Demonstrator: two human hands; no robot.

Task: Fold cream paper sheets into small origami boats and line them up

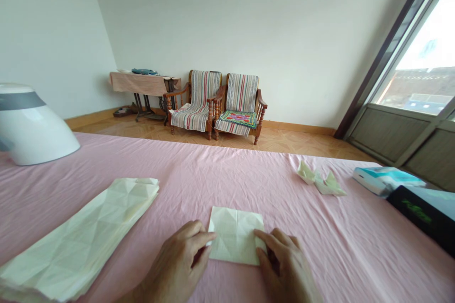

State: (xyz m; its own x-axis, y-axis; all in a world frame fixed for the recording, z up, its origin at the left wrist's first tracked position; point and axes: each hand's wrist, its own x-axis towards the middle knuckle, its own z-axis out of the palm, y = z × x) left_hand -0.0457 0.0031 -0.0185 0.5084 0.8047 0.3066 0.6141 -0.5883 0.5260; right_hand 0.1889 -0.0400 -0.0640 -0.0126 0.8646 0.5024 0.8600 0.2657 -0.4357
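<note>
A small square of folded pale paper (236, 232) lies in front of me on a pink cloth, with crease lines across its face. My left hand (185, 255) pinches the paper's left edge between thumb and forefinger. At the opposite edge, my right hand (284, 258) grips the paper the same way, thumb near the lower right corner. To the left rests a long stack of creased pale paper sheets (88, 232). Folded paper shapes (322, 180) with pointed tips stand farther back on the right.
The pink cloth (185, 165) covers the table. A white rounded appliance (39, 128) stands at the back left. On the right are a blue and white tissue pack (387, 177) and a black box (419, 213). Two wooden chairs (238, 99) stand beyond the table.
</note>
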